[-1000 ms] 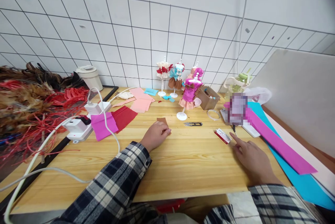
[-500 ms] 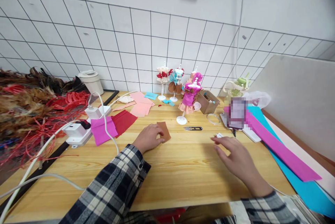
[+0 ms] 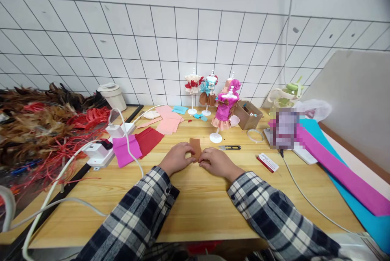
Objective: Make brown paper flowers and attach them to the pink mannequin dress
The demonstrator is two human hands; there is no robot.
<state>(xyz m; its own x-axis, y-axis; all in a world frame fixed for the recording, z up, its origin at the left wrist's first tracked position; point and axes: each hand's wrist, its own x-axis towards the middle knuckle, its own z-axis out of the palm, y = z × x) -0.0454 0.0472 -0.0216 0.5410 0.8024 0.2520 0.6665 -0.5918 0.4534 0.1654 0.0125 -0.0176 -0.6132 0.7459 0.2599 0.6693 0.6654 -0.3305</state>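
A small brown piece of crepe paper (image 3: 195,146) stands out between my two hands at the middle of the table. My left hand (image 3: 177,158) pinches its lower left edge between thumb and fingers. At the lower right corner, the fingertips of my right hand (image 3: 219,162) are drawn together on the same paper. Just beyond my right hand lie black-handled thread snips (image 3: 230,147). Behind them rises a mini dress form in a magenta and peach paper dress (image 3: 224,110).
Several more dressed mini forms stand by the tiled wall, near a cardboard box (image 3: 247,116). Magenta paper (image 3: 126,150) and dark red paper (image 3: 150,141) lie left, beside a power strip (image 3: 102,159) with cables. A red-and-white packet (image 3: 268,162) and long paper sheets (image 3: 341,167) lie right.
My right hand has moved left from beside the small packet to the brown paper and closed on its corner. My left hand stays on the paper. The view has shifted slightly.
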